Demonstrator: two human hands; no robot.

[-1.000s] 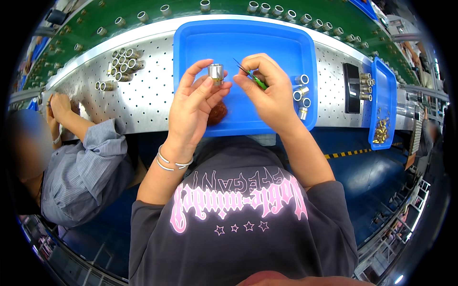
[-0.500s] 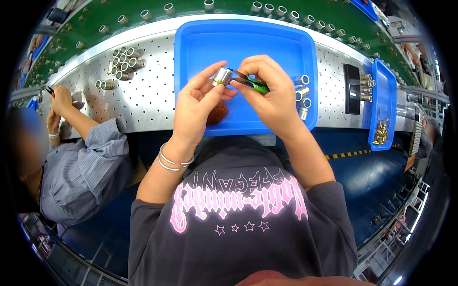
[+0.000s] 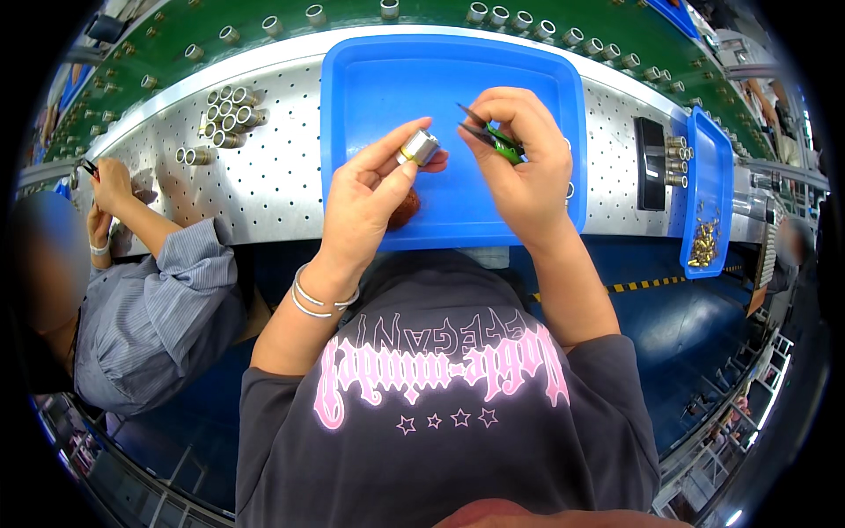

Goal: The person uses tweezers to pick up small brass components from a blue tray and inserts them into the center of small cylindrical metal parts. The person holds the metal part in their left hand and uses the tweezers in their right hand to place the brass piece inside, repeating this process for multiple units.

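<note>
Between the thumb and fingers of my left hand (image 3: 365,194) is a short silver metal cylinder (image 3: 419,148) with a yellowish band at its lower end. My right hand (image 3: 528,167) is closed round small snips (image 3: 498,139) with green handles. Their dark blades point left, spread apart, a little away from the cylinder. Both hands are above a large blue tray (image 3: 453,66). A reddish-brown round thing (image 3: 405,209) lies in the tray, partly hidden by my left hand. At the tray's right side, my right hand hides most of several metal cylinders.
Several metal cylinders (image 3: 231,114) stand grouped on the perforated metal table (image 3: 282,167). More line the green belt (image 3: 422,16) beyond. To the right are a black holder (image 3: 650,165) and a smaller blue tray (image 3: 695,194) with brass pieces. A co-worker (image 3: 158,299) sits at left.
My right hand has drawn the snips away to the right, off the cylinder, and their blades have come apart. The cylinder in my left hand has shifted slightly right and tilted.
</note>
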